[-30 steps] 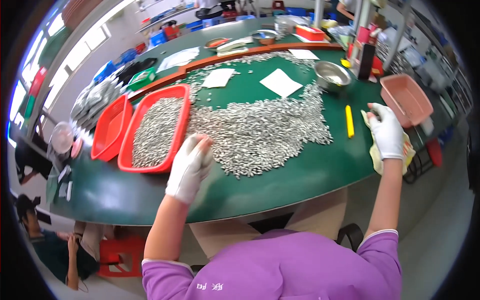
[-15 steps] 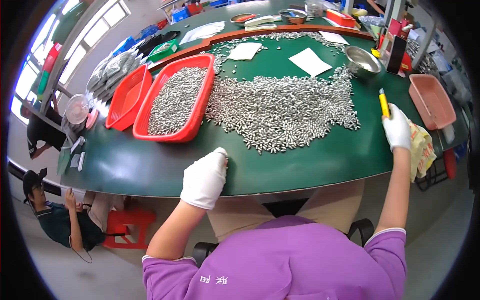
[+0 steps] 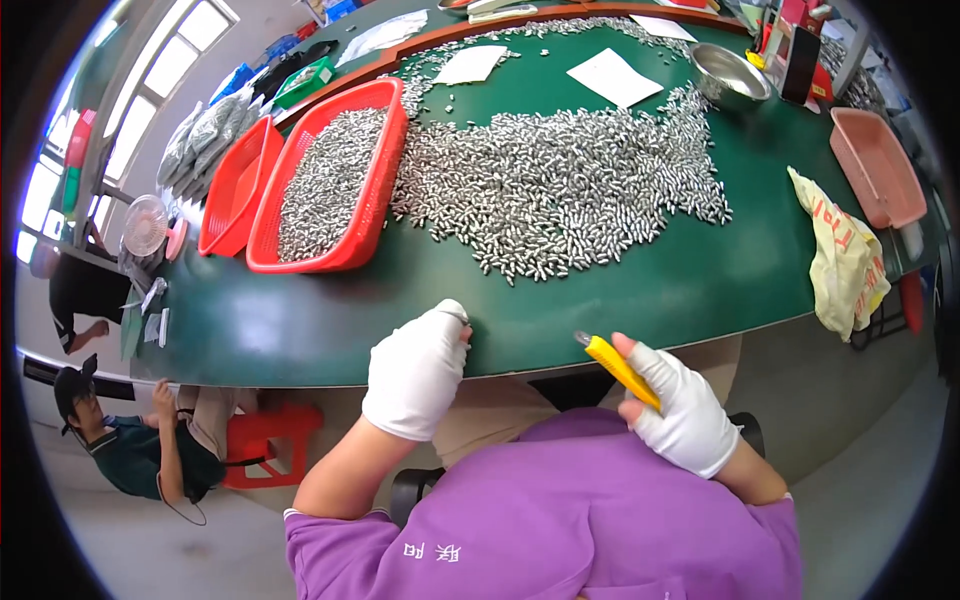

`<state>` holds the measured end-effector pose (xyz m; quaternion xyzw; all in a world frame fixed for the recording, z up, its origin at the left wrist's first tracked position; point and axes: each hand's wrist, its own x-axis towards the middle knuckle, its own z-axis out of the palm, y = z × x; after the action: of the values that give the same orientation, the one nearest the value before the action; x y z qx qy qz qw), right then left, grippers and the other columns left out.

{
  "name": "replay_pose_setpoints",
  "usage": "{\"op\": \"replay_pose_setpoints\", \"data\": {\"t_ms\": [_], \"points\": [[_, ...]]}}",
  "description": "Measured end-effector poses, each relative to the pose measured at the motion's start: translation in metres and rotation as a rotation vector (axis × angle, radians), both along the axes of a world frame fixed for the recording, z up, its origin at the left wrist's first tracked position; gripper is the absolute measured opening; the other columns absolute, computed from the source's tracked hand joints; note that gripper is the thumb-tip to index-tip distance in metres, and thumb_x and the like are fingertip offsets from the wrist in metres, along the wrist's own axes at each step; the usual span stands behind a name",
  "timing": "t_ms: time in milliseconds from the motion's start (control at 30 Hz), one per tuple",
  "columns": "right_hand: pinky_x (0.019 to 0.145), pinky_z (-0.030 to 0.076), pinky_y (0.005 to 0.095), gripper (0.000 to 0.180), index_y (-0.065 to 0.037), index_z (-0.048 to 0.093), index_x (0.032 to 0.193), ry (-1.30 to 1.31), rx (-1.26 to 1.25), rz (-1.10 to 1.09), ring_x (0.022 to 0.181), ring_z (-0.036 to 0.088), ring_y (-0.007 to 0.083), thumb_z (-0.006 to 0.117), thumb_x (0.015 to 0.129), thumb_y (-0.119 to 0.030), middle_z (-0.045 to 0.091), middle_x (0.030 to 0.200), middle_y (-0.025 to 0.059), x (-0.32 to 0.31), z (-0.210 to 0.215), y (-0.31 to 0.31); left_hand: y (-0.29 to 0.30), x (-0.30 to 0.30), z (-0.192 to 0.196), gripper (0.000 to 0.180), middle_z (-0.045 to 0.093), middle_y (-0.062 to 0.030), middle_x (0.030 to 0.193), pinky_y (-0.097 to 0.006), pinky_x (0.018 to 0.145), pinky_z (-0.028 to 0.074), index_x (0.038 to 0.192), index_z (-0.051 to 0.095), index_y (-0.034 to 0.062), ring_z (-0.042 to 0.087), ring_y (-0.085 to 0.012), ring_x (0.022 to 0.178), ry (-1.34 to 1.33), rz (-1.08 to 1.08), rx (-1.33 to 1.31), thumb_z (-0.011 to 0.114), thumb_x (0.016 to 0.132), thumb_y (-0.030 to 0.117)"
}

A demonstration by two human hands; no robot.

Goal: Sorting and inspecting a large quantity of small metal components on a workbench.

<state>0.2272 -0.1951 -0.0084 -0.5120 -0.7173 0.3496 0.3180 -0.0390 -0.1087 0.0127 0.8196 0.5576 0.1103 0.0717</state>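
Observation:
My right hand (image 3: 688,415), in a white glove with bare fingertips, is closed around a yellow utility knife (image 3: 622,370). The knife's tip points up and to the left, above the table's near edge. My left hand (image 3: 415,370), gloved too, is closed at the near edge of the green table (image 3: 280,340). Its fingers are curled, and whatever they pinch is too small or hidden to name. Ahead of both hands spreads a wide heap of small silvery metal pieces (image 3: 570,190). More of the same pieces fill a red plastic basket (image 3: 262,235) at the left.
An empty red basket (image 3: 212,225) stands left of the full one. White paper sheets (image 3: 615,78) lie beyond the heap. A metal bowl (image 3: 730,78), a pink tray (image 3: 880,170) and a yellow printed bag (image 3: 840,265) are at the right. A person (image 3: 140,440) sits at the left.
My right hand has swung from the right side of the table inward with the knife, leaving the yellow bag at the edge. My left hand has stayed nearly in place. The view has shifted slightly.

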Motion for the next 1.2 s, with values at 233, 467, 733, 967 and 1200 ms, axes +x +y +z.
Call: {"op": "replay_pose_setpoints", "data": {"t_ms": [233, 467, 733, 967, 1200], "points": [[0.054, 0.049, 0.0433, 0.062, -0.017, 0.031, 0.146, -0.281, -0.064, 0.159, 0.056, 0.059, 0.0330, 0.050, 0.088, -0.010, 0.060, 0.064, 0.0145, -0.027, 0.009, 0.020, -0.009, 0.016, 0.000, 0.004, 0.062, -0.0138, 0.074, -0.045, 0.062, 0.048, 0.086, 0.055, 0.0093, 0.061, -0.0352, 0.071, 0.019, 0.018, -0.040, 0.056, 0.084, 0.013], [0.053, 0.049, 0.0433, 0.060, -0.012, 0.028, 0.146, -0.352, -0.076, 0.204, 0.054, 0.060, 0.0323, 0.046, 0.089, -0.013, 0.062, 0.067, 0.0142, -0.055, 0.013, 0.030, -0.011, 0.016, -0.001, 0.010, 0.061, -0.0136, 0.072, -0.044, 0.061, 0.048, 0.084, 0.054, 0.0090, 0.061, -0.0348, 0.069, 0.005, 0.020, -0.023, 0.058, 0.086, 0.018], [0.052, 0.049, 0.0425, 0.060, -0.008, 0.029, 0.146, -0.344, -0.091, 0.226, 0.054, 0.060, 0.0318, 0.046, 0.089, -0.013, 0.063, 0.068, 0.0136, -0.059, 0.017, 0.034, -0.010, 0.014, -0.001, 0.011, 0.060, -0.0131, 0.070, -0.044, 0.060, 0.048, 0.083, 0.053, 0.0091, 0.061, -0.0346, 0.067, 0.005, 0.007, -0.013, 0.059, 0.086, 0.018], [0.051, 0.048, 0.0419, 0.058, -0.007, 0.029, 0.145, -0.338, -0.100, 0.263, 0.053, 0.059, 0.0315, 0.046, 0.089, -0.012, 0.062, 0.066, 0.0125, -0.058, 0.021, 0.040, -0.005, 0.013, 0.000, 0.010, 0.060, -0.0127, 0.070, -0.044, 0.059, 0.047, 0.083, 0.053, 0.0093, 0.061, -0.0343, 0.067, 0.034, -0.020, -0.014, 0.059, 0.085, 0.018], [0.049, 0.048, 0.0427, 0.061, -0.006, 0.028, 0.145, -0.460, -0.067, 0.313, 0.049, 0.058, 0.0318, 0.047, 0.088, -0.013, 0.062, 0.064, 0.0120, -0.058, 0.027, 0.046, -0.002, 0.012, 0.002, 0.009, 0.060, -0.0126, 0.071, -0.044, 0.060, 0.048, 0.084, 0.054, 0.0094, 0.061, -0.0345, 0.068, 0.034, -0.037, -0.046, 0.059, 0.085, 0.017]]}}
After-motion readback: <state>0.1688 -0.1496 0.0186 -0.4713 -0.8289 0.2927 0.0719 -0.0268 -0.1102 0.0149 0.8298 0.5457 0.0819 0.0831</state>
